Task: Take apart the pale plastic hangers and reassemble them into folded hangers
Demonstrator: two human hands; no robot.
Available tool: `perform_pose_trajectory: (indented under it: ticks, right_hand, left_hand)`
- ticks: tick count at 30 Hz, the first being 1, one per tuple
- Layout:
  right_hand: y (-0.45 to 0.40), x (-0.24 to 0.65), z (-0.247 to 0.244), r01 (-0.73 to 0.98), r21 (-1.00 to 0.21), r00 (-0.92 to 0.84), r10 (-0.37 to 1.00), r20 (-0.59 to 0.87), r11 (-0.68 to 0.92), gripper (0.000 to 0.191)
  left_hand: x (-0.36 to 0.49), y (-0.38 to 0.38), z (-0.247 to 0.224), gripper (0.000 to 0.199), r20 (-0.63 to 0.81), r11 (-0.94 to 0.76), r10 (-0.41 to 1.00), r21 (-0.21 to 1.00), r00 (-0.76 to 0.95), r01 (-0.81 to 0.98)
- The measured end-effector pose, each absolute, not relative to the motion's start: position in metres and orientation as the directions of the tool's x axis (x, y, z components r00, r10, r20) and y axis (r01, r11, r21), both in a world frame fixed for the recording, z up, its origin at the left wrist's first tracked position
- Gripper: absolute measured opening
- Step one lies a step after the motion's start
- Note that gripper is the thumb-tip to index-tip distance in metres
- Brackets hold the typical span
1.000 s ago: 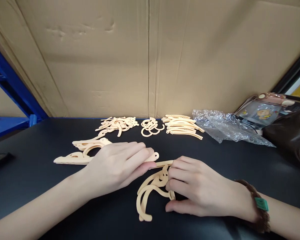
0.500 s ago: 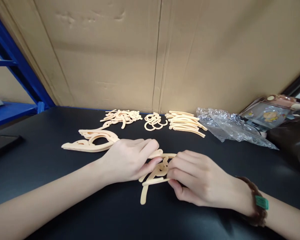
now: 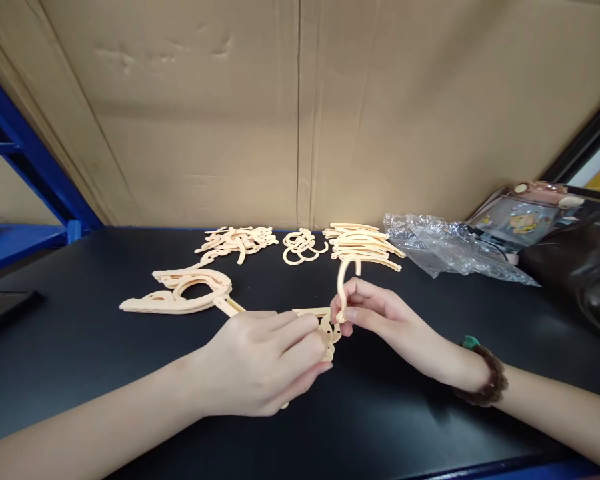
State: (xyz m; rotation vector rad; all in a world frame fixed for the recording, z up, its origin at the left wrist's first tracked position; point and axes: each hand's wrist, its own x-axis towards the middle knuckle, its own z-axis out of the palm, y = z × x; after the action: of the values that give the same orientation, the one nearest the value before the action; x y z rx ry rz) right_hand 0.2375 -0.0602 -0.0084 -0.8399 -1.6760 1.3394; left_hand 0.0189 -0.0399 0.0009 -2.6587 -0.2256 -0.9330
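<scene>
Around the wrist [image 3: 447,365] of the right hand [image 3: 380,313] is a brown, fuzzy bracelet [image 3: 485,383]. It carries a green piece [image 3: 471,342]. Both forearms [image 3: 555,399] are bare.

Pale pieces [image 3: 329,353] part-hidden behind left hand [image 3: 270,362]

From the person's head, the one view looks forward and down across the black table [image 3: 430,413] to the cardboard wall [image 3: 205,133], which fills most of the upper half; the left hand [image 3: 267,363] and right hand [image 3: 383,317] are near, the wall farther off; the pale pieces [image 3: 329,352] under the left hand seem partly hidden from this angle.
</scene>
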Motion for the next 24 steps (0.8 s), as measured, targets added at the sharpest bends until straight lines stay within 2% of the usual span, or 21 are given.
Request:
perform_pose_trajectory:
  ticks: [3,7,13,19,24]
  right_hand:
    - [-0.056,0.237,-0.008,-0.072,-0.988,-0.425,0.892,0.155,0.137,0.008]
    - [-0.052,0.238,-0.007,-0.086,-0.992,-0.426,0.897,0.122,0.094,0.01]
    - [-0.052,0.239,-0.01,-0.057,-0.991,-0.421,0.897,0.133,0.12,0.01]
    - [-0.054,0.24,-0.013,-0.025,-0.969,-0.407,0.883,0.234,0.245,0.012]
    - [-0.057,0.239,-0.011,-0.112,-0.985,-0.426,0.889,0.169,0.134,0.009]
  left_hand:
    - [0.021,-0.039,-0.002,0.013,0.584,-0.932,0.109,-0.221,0.805,0.287]
    - [0.022,-0.031,-0.01,0.01,0.531,-0.958,0.19,-0.083,0.825,0.275]
    - [0.02,-0.023,-0.016,0.015,0.504,-0.945,0.302,0.048,0.809,0.323]
    - [0.021,-0.025,-0.014,0.016,0.519,-0.942,0.315,0.065,0.795,0.33]
    - [0.021,-0.025,-0.016,0.014,0.524,-0.942,0.302,0.037,0.796,0.332]
